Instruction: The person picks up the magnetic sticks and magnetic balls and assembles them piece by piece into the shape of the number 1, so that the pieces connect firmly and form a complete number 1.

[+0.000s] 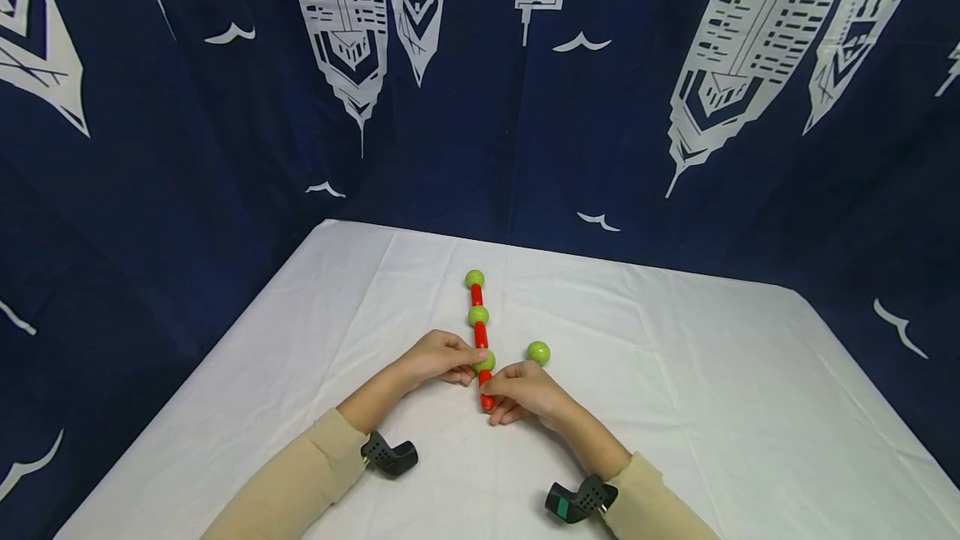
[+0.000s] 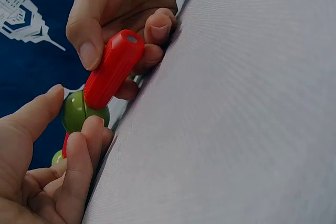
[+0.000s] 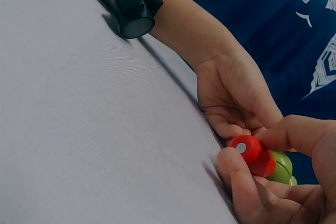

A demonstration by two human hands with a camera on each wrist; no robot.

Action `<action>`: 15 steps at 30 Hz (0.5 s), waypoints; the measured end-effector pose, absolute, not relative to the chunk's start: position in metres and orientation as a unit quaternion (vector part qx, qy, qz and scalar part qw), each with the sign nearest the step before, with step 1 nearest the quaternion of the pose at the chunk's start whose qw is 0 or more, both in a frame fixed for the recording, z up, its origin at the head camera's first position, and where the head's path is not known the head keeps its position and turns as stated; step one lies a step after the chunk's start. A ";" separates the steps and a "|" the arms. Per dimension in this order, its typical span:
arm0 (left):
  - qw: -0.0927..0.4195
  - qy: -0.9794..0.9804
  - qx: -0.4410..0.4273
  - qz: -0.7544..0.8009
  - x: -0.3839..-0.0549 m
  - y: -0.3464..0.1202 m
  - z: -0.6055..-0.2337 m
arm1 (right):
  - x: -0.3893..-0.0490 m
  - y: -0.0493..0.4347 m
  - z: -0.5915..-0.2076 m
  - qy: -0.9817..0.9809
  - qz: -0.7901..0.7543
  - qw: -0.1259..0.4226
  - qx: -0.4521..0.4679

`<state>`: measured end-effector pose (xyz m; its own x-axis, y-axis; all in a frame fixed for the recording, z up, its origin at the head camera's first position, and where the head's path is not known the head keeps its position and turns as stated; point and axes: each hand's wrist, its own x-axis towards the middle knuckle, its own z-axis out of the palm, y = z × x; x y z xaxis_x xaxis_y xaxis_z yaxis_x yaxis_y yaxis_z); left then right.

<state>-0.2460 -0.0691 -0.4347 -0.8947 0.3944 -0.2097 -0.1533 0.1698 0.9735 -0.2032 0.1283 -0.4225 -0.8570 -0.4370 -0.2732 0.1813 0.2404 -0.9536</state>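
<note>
A chain of green balls and red rods runs away from me on the white table, with a ball (image 1: 475, 278) at its far end. My left hand (image 1: 442, 355) holds the nearest green ball (image 2: 75, 112) of the chain between thumb and fingers. Joined to that ball is the nearest red rod (image 2: 113, 69), which has a small grey disc in its free end. My right hand (image 1: 528, 394) pinches this rod between thumb and fingers. Just beyond the right hand lies a loose green ball (image 1: 538, 352), apart from the chain.
White cloth (image 1: 675, 407) covers the table, with a few creases. Behind it hangs a dark blue curtain (image 1: 480, 148) printed with white buildings and birds. Each wrist wears a small black camera (image 1: 390, 454).
</note>
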 end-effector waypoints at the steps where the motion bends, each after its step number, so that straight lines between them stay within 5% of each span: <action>1: 0.213 0.734 0.080 0.640 -0.246 -0.069 -0.435 | -0.203 0.128 -0.423 0.746 -0.612 0.247 -0.084; 15: 0.228 0.733 0.082 0.635 -0.246 -0.069 -0.434 | -0.207 0.123 -0.429 0.739 -0.643 0.188 -0.068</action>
